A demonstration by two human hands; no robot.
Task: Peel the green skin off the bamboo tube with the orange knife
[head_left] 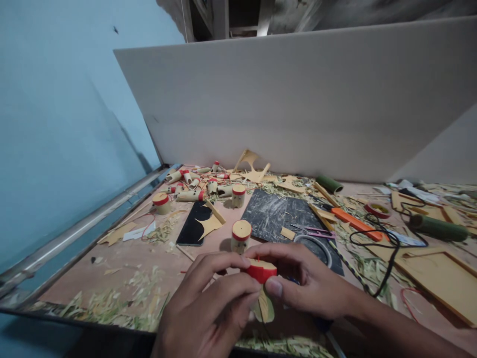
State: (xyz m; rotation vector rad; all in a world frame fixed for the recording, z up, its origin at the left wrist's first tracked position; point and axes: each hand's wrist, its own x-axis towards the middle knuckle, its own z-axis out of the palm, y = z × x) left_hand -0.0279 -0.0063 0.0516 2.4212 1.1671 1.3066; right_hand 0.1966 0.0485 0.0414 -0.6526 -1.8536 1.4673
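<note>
Close to the table's front edge, my left hand and my right hand hold one bamboo tube with a red-taped top between them. The fingertips of both hands press on its red band from either side. A short red string sticks up from the tan disc on top, and the fingers hide much of the tube. Just below lies or hangs a pale green and yellow piece; I cannot tell whether it is joined on. Right behind my fingers a similar red-banded bamboo tube stands upright.
A black phone lies left under a tan cut-out sheet. Behind my right hand are a scratched dark board, scissors and an orange-handled tool. A black cord, green bamboo pieces and shavings lie around.
</note>
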